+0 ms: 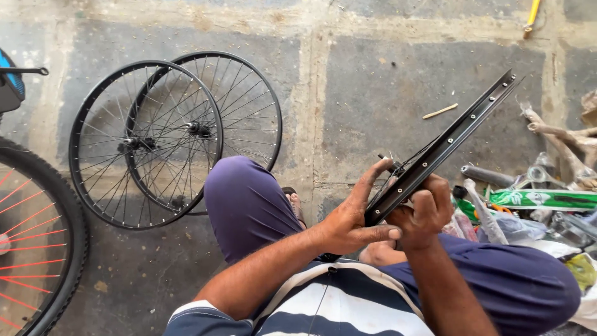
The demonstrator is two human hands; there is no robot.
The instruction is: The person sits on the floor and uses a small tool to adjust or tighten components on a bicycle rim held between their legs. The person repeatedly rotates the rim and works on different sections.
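Both hands' grip: right hand [426,211] clenched on rim [457,138], left hand [351,218] steadying | rim edge-on, axis toward upper right

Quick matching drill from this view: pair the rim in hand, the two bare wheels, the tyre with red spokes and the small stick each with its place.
Things:
1. rim
2. two bare wheels
3. tyre with red spokes
4. small stick

Places:
A. far left edge of view
B. on the floor beyond the rim
C. gripped edge-on by left hand and right hand
D. overlapping, flat on the floor, left of the knee

Pairs: 1-C, 2-D, 3-A, 4-B
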